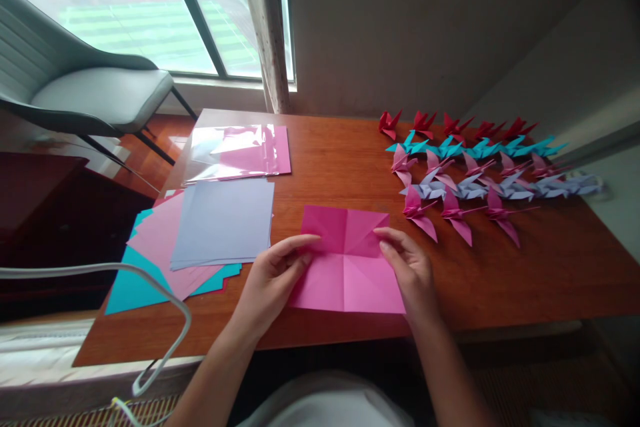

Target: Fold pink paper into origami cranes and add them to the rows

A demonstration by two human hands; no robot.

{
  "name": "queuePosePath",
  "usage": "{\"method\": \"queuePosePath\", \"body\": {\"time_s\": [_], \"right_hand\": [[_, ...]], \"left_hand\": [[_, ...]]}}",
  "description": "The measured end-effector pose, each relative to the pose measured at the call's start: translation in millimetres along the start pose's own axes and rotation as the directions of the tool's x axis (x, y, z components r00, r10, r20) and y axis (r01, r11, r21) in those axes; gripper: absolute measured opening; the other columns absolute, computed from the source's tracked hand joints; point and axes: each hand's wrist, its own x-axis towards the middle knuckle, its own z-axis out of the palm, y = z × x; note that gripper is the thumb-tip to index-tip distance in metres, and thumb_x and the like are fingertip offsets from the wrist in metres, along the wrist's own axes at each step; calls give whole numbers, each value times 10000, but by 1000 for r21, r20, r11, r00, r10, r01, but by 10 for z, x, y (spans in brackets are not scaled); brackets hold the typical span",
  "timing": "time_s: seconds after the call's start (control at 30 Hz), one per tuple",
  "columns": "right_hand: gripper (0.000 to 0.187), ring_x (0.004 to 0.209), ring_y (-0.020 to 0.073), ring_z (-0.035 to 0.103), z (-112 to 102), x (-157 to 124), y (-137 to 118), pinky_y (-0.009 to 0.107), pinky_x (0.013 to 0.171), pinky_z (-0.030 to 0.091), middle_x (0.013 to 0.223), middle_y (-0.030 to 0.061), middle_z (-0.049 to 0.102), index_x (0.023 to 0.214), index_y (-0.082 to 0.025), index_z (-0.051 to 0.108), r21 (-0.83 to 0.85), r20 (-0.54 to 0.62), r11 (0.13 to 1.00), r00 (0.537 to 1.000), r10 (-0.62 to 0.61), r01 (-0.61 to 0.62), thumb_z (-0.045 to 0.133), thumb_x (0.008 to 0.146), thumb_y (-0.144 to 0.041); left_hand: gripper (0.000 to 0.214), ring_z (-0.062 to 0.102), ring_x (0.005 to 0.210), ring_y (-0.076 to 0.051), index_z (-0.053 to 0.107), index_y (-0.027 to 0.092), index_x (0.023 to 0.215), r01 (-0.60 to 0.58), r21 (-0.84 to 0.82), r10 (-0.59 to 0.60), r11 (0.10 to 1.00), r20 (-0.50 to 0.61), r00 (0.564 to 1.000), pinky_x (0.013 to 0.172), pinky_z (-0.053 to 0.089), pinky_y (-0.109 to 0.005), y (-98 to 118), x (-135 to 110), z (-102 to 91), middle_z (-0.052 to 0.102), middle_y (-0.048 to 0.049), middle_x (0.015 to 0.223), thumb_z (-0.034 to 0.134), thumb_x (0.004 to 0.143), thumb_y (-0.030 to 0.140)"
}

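Observation:
A square sheet of bright pink origami paper point(345, 280) with crossing crease lines is held up near the table's front edge. My left hand point(280, 273) pinches its left edge between thumb and fingers. On the opposite edge, my right hand point(407, 263) grips the sheet the same way. The upper half tilts up along the horizontal crease and looks darker. Beyond my right hand stand folded magenta paper cranes point(457, 213), the nearest of several rows. Pale lavender sheets point(225, 220) lie beside my left hand.
Rows of lavender point(470, 185), light pink, turquoise point(483, 147) and red cranes point(455, 127) fill the right back. Pink point(155, 237) and turquoise sheets point(133, 283) fan out at left, near a clear packet point(235, 150). A white cable point(170, 297) crosses the left front; a chair point(100, 97) stands by the window.

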Motion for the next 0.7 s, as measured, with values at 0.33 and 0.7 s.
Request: {"method": "queuePosePath", "body": {"time_s": [0.33, 0.7], "right_hand": [[561, 1116, 295, 709, 50, -18, 27, 410, 896, 601, 1284, 149, 706, 1372, -190, 588, 125, 87, 985, 991, 105, -116, 727, 857, -367], [592, 1054, 257, 715, -5, -62, 130, 381, 854, 624, 1351, 136, 650, 1438, -237, 514, -107, 173, 992, 984, -47, 66, 699, 881, -313]], "left_hand": [[569, 443, 1431, -235, 497, 219, 1468, -58, 209, 39, 976, 95, 995, 1181, 356, -357, -44, 14, -35, 500, -84, 1542, 636, 929, 340], [476, 648, 1163, -273, 508, 189, 1432, -169, 316, 139, 934, 115, 984, 920, 559, -392, 99, 250, -38, 569, -162, 1436, 534, 966, 283]]}}
